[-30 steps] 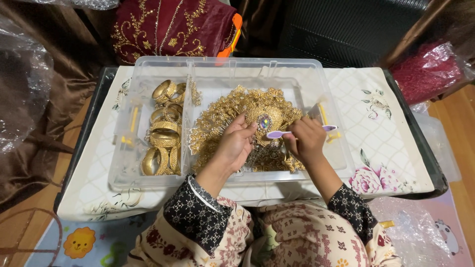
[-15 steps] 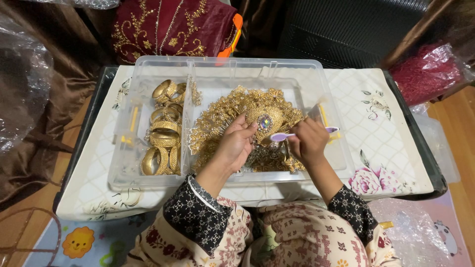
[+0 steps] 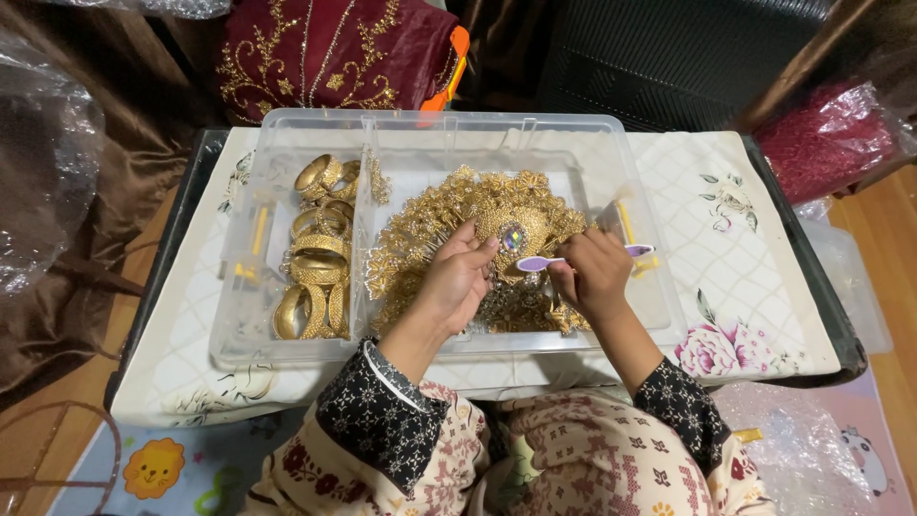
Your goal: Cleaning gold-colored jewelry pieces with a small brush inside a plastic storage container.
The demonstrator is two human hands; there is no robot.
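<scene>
Nearest, the left hand point(image 3: 457, 282) rests open-fingered on a gold filigree headpiece with a clear central gem point(image 3: 497, 234), while the right hand point(image 3: 594, 272) grips a lilac plastic tool point(image 3: 573, 257) pointed at that gem. The headpiece lies in a clear plastic compartment box point(image 3: 430, 134) on the floral-cloth worktop point(image 3: 755, 277); gold bangles point(image 3: 320, 258) fill its left compartment.

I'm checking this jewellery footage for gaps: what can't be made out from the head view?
- Head view: the ornate gold piece lies partly under the left hand and right hand.
- The lilac tool: its middle is hidden in the right hand; its working end is too small to identify.
- The gold bangles overlap, so they cannot be counted.
- The red beads bag is cut off by the right edge.
</scene>
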